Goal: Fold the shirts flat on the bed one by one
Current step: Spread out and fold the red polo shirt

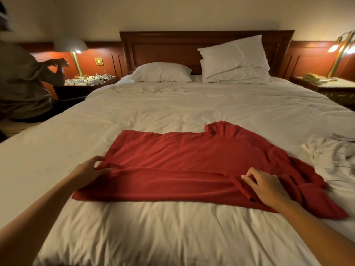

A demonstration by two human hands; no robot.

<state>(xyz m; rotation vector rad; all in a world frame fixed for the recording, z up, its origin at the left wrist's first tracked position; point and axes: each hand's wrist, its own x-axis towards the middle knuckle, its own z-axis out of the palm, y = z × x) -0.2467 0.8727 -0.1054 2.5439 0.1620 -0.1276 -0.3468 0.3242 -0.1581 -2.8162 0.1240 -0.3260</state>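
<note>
Across the middle of the white bed (172, 110), the red shirt (182, 156) lies spread, left hand (90, 169) and right hand (267, 187) each pinching its near fold, and it looks soft, light, floppy, best gripped at both fold ends.

One wide-angle view, worn on the person's head, looks from the foot of the bed (172, 112) forward and down along its length to the headboard (192, 45). It sits close: the left hand (90, 170) and right hand (267, 186) reach in from the bottom corners onto the red shirt (182, 160), the pillows (161, 72) well back.
</note>
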